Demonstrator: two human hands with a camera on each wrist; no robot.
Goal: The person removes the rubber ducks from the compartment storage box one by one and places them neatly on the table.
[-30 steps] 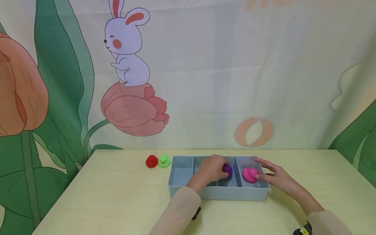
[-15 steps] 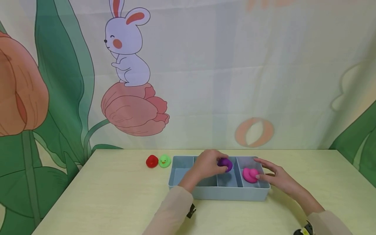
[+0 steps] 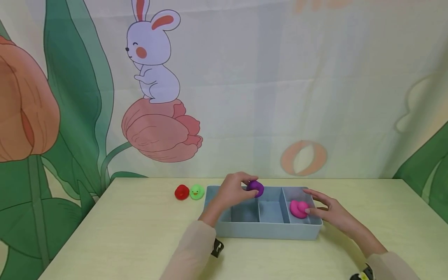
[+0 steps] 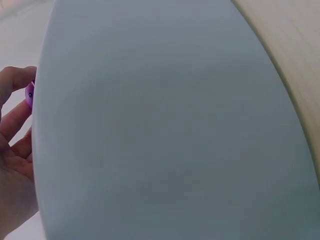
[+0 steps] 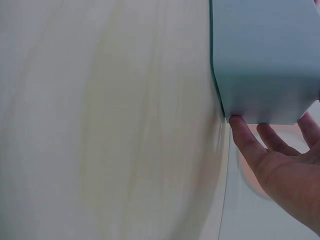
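Observation:
My left hand (image 3: 232,191) pinches a purple toy duck (image 3: 256,188) between thumb and fingers, above the far side of the blue-grey divided box (image 3: 267,231). In the left wrist view, the box wall hides most of the hand and leaves only a sliver of the duck (image 4: 29,95) showing. At the box's right end, my right hand (image 3: 336,216) holds the end wall, thumb over the rim and other fingers outside. A pink toy duck (image 3: 297,209) sits in the rightmost compartment, beside that thumb. In the right wrist view, fingertips touch the box's end (image 5: 267,97).
Left of the box, a green toy duck (image 3: 196,192) and a red toy (image 3: 182,192) stand side by side on the pale wooden table (image 3: 122,229). Behind the table's far edge hangs a printed cloth (image 3: 238,97) with a rabbit and flowers.
My left hand has lifted the purple duck out of the compartment left of the pink duck and carried it up and to the left. The right hand stays at the box's end.

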